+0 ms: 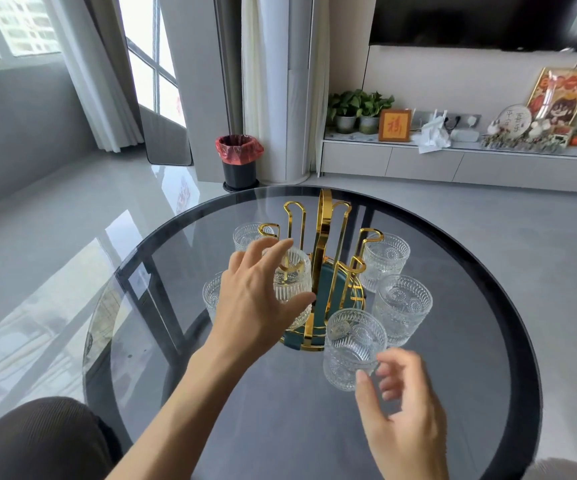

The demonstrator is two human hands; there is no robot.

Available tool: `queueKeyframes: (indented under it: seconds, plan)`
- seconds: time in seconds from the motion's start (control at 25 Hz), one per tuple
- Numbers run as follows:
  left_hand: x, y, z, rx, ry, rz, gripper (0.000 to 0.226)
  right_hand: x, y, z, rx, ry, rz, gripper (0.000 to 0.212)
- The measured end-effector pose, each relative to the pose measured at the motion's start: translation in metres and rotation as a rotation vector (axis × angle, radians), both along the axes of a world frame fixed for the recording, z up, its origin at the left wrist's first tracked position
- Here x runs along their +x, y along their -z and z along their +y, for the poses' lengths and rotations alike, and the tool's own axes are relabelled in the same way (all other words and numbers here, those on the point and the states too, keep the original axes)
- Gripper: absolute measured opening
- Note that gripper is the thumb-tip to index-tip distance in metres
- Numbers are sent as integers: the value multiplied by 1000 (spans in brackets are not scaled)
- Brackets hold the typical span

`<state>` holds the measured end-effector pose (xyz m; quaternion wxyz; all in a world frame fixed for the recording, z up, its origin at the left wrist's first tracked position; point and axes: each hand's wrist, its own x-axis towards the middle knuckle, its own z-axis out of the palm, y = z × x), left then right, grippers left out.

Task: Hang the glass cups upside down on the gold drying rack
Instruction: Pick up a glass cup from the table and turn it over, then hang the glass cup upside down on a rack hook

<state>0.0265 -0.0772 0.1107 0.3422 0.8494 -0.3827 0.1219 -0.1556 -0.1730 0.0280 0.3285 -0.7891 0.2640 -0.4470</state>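
Head view, the only one: a round glass desk carries the gold drying rack in its middle, with glass cups standing upright around it. One cup is already upside down over a rack arm on the left side. The left hand is beside it with fingers spread apart; the thumb seems to touch the cup's lower edge, but I cannot tell whether the hand grips it or has let go. The right hand reaches for the nearest upright cup, its grip open, fingertips at the cup's wall but not closed on it.

Risks, as I judge them: the hung cup could tip or slide off its arm if the left hand nudges it while leaving; the ribbed glass may slip in a loose pinch; turning the next cup close to the rack could knock it against the gold arms or a neighbouring cup.

Two cups on the left are partly hidden behind the left hand, and the rack base is hard to read through the glass
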Motion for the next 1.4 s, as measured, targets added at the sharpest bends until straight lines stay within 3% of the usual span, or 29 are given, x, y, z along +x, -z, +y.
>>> queueKeyframes:
  seconds: [0.12, 0.24, 0.32, 0.48, 0.6, 0.68, 0.84, 0.96, 1.12, 1.24, 1.4]
  plan:
    - [-30, 13, 16, -200, -41, -36, 64, 1, 2, -5, 179, 26, -41, 53]
    - [-76, 43, 28, -382, 74, -55, 40, 10, 9, -5, 384, -122, 108, 75]
    - [-98, 63, 26, -391, 138, 13, 40, 15, 13, -6, 441, -155, 187, 80]
    - [-112, 86, 14, -246, 192, 218, 75, 16, 6, -13, 506, -162, 194, 71]
    - [-116, 81, 7, -222, 292, 210, 93, 5, -14, -16, 668, -353, -66, 57]
    - [-118, 66, 1, -328, 277, 162, 89, 0, -35, -16, 712, -510, -142, 49]
    - [-102, 27, 0, -507, 199, 33, 71, -1, -60, -12, 758, -470, -118, 56]
    - [-85, -11, -3, -448, 137, 24, 65, 0, -66, -19, 703, -333, -134, 32]
    - [-72, -43, -22, -321, 113, -119, 60, -5, -54, -28, 701, -229, -161, 7]
    - [-70, -49, -27, -338, 129, -191, 67, -9, -47, -32, 683, -181, -178, 19]
    - [-71, -44, -27, -348, 125, -235, 69, -8, -43, -40, 676, -151, -201, 15]
